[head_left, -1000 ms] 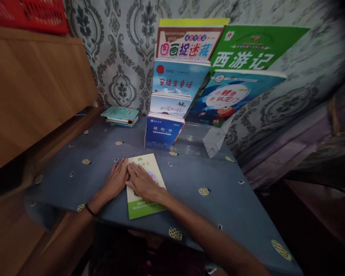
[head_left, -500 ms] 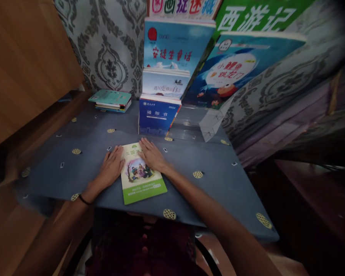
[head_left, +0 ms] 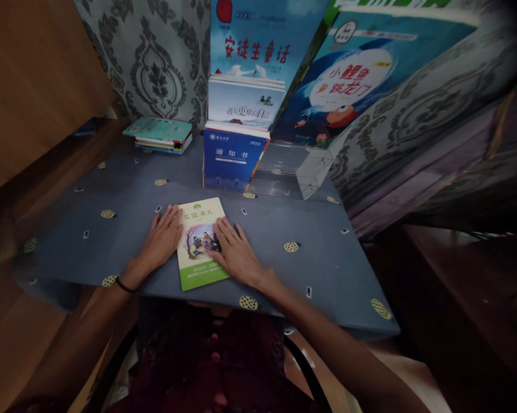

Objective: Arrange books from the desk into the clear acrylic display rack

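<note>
A thin cream-and-green book (head_left: 200,252) with Chinese characters and a picture of several figures under a tree lies closed, cover up, near the table's front edge. My left hand (head_left: 162,236) rests flat along the book's left edge, fingers stretched forward, a dark band on its wrist. My right hand (head_left: 237,252) lies over the right side of the cover, fingers extended, hiding part of the picture and of the green strip. Neither hand grips anything.
A clear stand (head_left: 314,175) holds upright books at the back, with a blue book (head_left: 232,160) in front. A small stack of books (head_left: 161,135) lies at the back left. The table (head_left: 310,275) has a grey-blue patterned cloth; a patterned curtain (head_left: 155,63) hangs behind.
My right hand has slid down the cover toward me, uncovering the title at the top. The left hand stays at the left edge. The camera view has tilted slightly downward.
</note>
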The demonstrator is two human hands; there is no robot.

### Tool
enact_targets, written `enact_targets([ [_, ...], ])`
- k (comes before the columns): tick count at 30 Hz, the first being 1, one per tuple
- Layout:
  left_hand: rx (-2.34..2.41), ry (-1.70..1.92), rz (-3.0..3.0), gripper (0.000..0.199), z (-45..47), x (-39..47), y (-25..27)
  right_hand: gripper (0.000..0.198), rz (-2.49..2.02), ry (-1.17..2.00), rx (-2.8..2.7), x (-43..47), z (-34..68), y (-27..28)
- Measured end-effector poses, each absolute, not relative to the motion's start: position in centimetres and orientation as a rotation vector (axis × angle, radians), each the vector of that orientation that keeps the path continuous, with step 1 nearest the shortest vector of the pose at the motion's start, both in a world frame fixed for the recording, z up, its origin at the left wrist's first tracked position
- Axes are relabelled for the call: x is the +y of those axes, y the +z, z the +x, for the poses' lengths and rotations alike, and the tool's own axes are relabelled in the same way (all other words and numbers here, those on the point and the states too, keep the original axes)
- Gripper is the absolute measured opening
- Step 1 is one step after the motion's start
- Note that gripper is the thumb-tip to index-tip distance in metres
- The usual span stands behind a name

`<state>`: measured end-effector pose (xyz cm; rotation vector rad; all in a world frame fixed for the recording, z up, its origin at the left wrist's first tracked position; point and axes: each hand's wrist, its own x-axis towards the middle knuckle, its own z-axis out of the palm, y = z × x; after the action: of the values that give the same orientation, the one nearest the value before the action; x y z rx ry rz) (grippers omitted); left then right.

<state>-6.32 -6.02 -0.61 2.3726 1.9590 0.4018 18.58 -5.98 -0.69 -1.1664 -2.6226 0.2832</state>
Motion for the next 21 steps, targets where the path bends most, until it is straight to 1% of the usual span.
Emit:
enact_targets([
  [9,1.921,0.337,2.473,0.058,-5.8,-7.0,-0.5,0.075,-1.146,0.249,-2.627,-8.7,19.9,-1.2],
  [16,1.690,0.188,2.732,0.062,-2.8,-12.5,-0.5,0.075,-1.131,0.301,-2.599,-8.7,19.9,-1.6],
  [21,1.580,0.212,2.853,0.064,-0.6,-15.7,-0.9,0.070,-1.112,0.358,-2.595,-8.6,20.0,-1.2],
])
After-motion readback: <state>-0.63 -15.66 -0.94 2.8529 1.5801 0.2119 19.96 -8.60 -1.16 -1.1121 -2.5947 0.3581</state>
